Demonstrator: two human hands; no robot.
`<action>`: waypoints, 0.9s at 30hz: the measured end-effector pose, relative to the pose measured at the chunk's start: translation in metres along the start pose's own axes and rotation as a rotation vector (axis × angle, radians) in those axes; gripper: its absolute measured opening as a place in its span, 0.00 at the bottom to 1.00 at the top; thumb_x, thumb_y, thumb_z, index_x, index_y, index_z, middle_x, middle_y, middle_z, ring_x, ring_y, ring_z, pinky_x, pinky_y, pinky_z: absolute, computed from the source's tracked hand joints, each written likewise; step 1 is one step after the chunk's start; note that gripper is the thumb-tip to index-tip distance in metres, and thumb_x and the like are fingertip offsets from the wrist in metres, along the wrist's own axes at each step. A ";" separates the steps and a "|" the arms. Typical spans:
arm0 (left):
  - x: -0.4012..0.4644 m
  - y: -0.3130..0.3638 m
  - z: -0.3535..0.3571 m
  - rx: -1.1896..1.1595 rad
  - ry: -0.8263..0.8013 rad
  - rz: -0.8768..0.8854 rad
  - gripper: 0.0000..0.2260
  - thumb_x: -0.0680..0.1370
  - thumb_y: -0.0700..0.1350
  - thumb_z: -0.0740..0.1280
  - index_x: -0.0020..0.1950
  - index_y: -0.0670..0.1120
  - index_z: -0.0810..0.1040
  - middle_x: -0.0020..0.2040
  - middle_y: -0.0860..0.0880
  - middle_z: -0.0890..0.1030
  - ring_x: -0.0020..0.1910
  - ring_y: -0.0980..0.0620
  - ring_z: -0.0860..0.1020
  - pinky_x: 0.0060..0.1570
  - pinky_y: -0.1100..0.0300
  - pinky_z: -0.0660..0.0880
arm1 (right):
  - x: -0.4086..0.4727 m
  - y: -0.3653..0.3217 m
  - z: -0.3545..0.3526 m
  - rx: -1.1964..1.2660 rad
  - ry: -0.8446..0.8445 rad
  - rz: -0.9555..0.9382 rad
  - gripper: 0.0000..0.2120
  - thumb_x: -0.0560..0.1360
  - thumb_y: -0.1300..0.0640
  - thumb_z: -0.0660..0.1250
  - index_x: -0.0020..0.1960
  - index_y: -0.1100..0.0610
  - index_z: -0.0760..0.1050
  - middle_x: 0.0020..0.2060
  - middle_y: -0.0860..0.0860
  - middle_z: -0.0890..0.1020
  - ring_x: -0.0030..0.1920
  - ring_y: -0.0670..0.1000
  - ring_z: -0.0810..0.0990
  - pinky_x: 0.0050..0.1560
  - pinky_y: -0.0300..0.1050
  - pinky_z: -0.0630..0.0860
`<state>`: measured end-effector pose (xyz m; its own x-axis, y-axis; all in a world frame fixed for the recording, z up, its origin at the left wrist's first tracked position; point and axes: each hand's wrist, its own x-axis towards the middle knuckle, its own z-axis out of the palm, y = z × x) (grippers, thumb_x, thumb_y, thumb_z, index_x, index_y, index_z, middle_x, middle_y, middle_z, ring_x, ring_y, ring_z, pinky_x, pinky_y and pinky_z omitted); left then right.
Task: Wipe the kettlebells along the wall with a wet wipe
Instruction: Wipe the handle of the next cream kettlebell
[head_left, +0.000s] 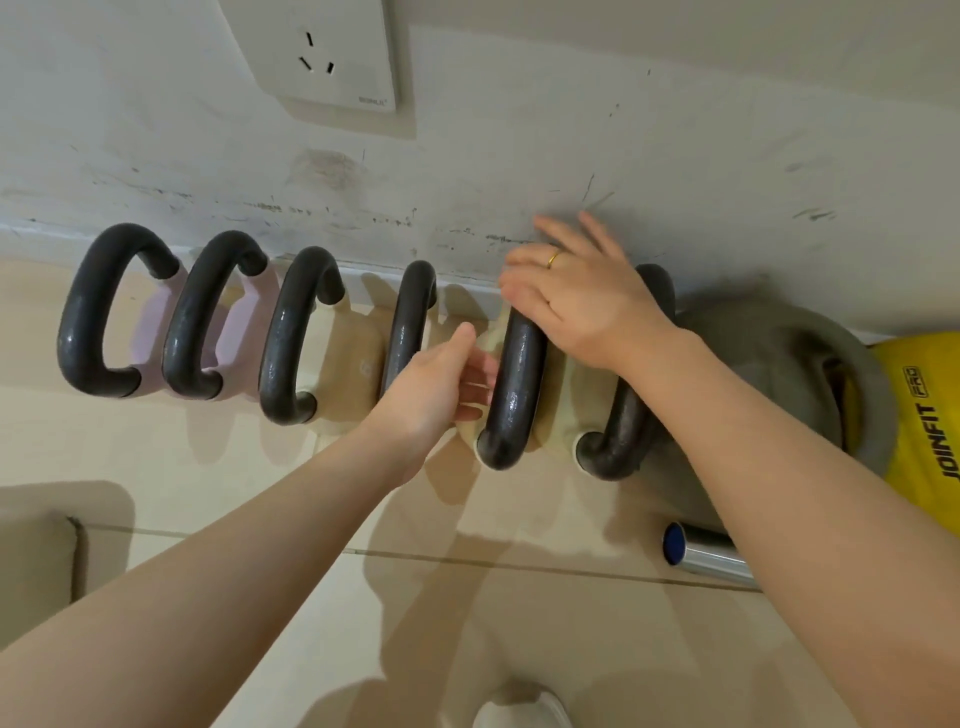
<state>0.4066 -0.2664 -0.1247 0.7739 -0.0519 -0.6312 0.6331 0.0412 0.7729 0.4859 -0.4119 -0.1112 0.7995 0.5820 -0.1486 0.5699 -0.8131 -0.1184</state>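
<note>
A row of kettlebells with dark handles stands against the scuffed white wall. Two pink kettlebells (156, 332) are at the left, cream ones (358, 358) in the middle, then a grey one (779, 358) and a yellow one (919, 415). My left hand (441, 384) reaches between the fourth handle (410, 317) and the fifth handle (514, 384), fingers extended against the cream body. My right hand (576, 296), wearing a ring, lies flat over the far end of the fifth handle with fingers spread. No wet wipe shows in either hand.
A wall socket (322, 57) sits above the row. A chrome tube with a blue end cap (696, 556) lies on the tiled floor under my right forearm. A grey mat corner (36, 561) is at the lower left, and a white shoe tip (524, 706) at the bottom.
</note>
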 end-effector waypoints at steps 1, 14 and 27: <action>0.001 0.000 0.001 0.021 -0.029 0.011 0.16 0.81 0.52 0.54 0.42 0.46 0.76 0.37 0.51 0.78 0.38 0.53 0.76 0.46 0.59 0.73 | 0.004 -0.001 0.000 0.028 -0.029 0.014 0.31 0.75 0.41 0.38 0.62 0.51 0.74 0.67 0.47 0.72 0.75 0.50 0.54 0.74 0.53 0.42; 0.013 0.016 0.022 0.155 -0.208 0.067 0.03 0.74 0.40 0.66 0.42 0.40 0.77 0.35 0.45 0.80 0.34 0.52 0.78 0.37 0.65 0.76 | -0.009 0.007 0.009 0.209 -0.034 -0.006 0.32 0.71 0.35 0.39 0.61 0.47 0.71 0.71 0.46 0.65 0.73 0.50 0.55 0.71 0.50 0.50; -0.011 -0.007 0.013 0.185 -0.198 0.092 0.08 0.74 0.44 0.68 0.48 0.40 0.76 0.38 0.46 0.81 0.38 0.53 0.79 0.47 0.58 0.78 | 0.016 0.000 -0.005 0.411 -0.152 -0.038 0.30 0.77 0.41 0.41 0.36 0.52 0.76 0.41 0.50 0.78 0.48 0.49 0.73 0.53 0.46 0.66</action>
<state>0.3935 -0.2788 -0.1225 0.7986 -0.2514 -0.5468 0.5329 -0.1268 0.8366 0.4996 -0.4032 -0.1088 0.7246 0.6315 -0.2760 0.4512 -0.7374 -0.5027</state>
